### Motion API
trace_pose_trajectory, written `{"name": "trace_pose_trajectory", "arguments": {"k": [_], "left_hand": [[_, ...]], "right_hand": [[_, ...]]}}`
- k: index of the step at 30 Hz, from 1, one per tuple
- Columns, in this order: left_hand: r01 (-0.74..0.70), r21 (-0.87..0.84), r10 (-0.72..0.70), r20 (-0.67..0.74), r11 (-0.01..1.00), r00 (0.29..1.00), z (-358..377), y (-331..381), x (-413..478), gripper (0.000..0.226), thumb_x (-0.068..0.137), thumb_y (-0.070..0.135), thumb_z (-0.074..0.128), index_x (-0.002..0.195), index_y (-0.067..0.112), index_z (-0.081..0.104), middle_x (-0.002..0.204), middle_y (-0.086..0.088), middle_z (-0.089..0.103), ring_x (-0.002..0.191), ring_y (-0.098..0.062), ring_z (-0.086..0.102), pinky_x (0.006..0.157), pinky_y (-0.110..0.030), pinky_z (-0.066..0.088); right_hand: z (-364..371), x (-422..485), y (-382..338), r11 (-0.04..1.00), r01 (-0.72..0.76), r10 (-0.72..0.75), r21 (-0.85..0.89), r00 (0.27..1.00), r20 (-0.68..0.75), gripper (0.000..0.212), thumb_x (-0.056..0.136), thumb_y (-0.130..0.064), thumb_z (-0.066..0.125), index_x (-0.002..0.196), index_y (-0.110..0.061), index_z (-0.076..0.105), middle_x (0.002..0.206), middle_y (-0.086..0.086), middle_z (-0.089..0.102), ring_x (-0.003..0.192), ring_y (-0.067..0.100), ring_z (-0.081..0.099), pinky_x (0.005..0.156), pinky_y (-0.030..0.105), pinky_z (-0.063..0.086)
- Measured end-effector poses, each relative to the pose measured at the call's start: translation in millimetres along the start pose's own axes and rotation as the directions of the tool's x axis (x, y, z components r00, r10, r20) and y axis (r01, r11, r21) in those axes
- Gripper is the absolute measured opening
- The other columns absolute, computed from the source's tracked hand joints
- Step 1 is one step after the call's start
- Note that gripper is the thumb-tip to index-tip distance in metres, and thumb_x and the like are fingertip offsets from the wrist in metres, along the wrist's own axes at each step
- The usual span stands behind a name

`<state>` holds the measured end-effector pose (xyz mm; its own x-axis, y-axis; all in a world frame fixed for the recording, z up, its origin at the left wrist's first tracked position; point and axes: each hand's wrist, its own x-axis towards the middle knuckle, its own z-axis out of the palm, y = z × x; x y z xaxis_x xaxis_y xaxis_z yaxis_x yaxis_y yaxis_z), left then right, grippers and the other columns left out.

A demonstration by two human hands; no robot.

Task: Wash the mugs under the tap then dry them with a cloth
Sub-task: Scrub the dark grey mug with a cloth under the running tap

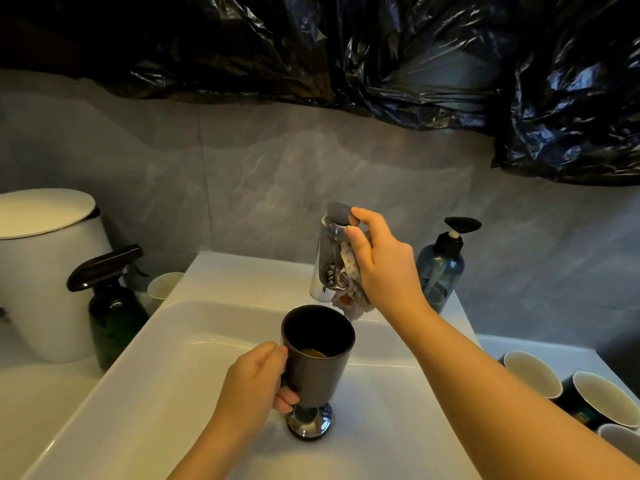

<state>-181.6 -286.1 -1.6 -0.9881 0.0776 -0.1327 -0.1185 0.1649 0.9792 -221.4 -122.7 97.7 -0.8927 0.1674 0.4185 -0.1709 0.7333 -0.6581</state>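
Dark mug upright above sink drain; patterned cloth beside tap.

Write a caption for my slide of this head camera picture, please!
Left hand holds a dark mug over the white sink while the right hand, clutching a cloth, works the chrome tap.

Your left hand is low and close to you, near the middle of the view. Its fingers are curled tight around the handle of the dark mug, and the thumb lies on top. The back of this hand faces up. Your left arm comes up from the bottom edge.

Your right hand is higher and farther away. Your right arm stretches out long from the bottom right corner. The thumb and first finger touch the top of the tap. The other fingers press a spotted cloth into the palm.
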Motion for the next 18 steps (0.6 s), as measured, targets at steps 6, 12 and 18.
{"name": "trace_pose_trajectory", "arguments": {"k": [6, 12, 18], "left_hand": [[0.000, 0.002, 0.000, 0.019, 1.000, 1.000, 0.9, -0.5, -0.9, 0.039, 0.100, 0.013, 0.036, 0.061, 0.007, 0.039, 0.034, 0.004, 0.046, 0.052, -0.030, 0.055, 0.061, -0.036, 0.049], [0.002, -0.012, -0.002, 0.033, 1.000, 0.999, 3.4, -1.6, -2.0, 0.039, 0.099, 0.011, 0.036, 0.060, 0.007, 0.038, 0.034, 0.004, 0.044, 0.050, -0.029, 0.055, 0.058, -0.035, 0.050], [-0.003, -0.017, 0.004, 0.021, 1.000, 1.000, 4.1, -1.8, -2.0, 0.040, 0.099, 0.012, 0.037, 0.059, 0.008, 0.036, 0.034, 0.006, 0.040, 0.050, -0.030, 0.057, 0.055, -0.034, 0.049]], "right_hand": [[3.0, 1.6, -1.3, 1.000, -0.006, 0.006, -0.003, 0.999, -0.032, 0.044, 0.096, -0.043, 0.035, 0.135, -0.026, 0.043, 0.113, 0.011, 0.065, 0.104, 0.031, 0.060, 0.088, 0.047, 0.050], [2.2, 2.6, -5.7, 1.000, -0.022, 0.021, -0.014, 0.998, -0.059, 0.041, 0.097, -0.045, 0.034, 0.133, -0.028, 0.044, 0.112, 0.009, 0.066, 0.103, 0.030, 0.059, 0.084, 0.043, 0.050], [5.7, 6.8, -7.4, 0.999, -0.046, 0.045, -0.002, 0.995, -0.087, 0.040, 0.097, -0.047, 0.034, 0.131, -0.030, 0.044, 0.108, 0.009, 0.066, 0.099, 0.030, 0.061, 0.082, 0.048, 0.052]]}}
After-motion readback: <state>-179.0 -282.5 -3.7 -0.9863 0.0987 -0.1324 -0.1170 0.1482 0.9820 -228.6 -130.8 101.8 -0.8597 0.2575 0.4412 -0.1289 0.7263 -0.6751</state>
